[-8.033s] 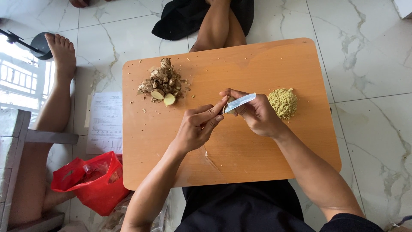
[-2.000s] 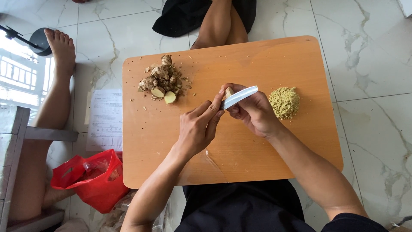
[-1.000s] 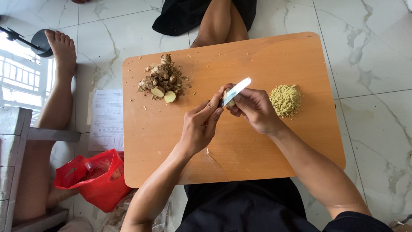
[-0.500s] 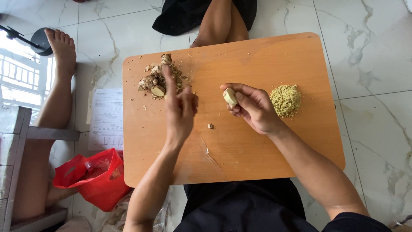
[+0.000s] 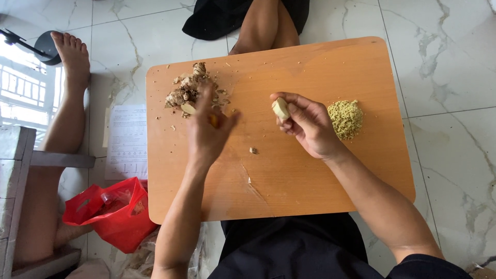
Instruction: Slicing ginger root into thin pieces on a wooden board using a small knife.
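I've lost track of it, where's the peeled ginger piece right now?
In the head view, the peeled ginger piece is pinched in the right hand above the wooden board, just left of the minced pile.

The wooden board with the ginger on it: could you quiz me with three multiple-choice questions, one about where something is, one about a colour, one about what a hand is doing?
1. Where does the heap of grated ginger lie on the wooden board?
A. just past the right hand
B. under the left hand
C. on the floor

2. What colour is the plastic bag beside the board?
A. blue
B. red
C. white

3. What is the right hand doing?
A. lying flat and empty
B. gripping a cup
C. holding a pale peeled piece of ginger

Answers:
1 A, the heap sits at the board's right side by that hand.
2 B, the bag is bright red.
3 C, the fingers pinch the pale piece.
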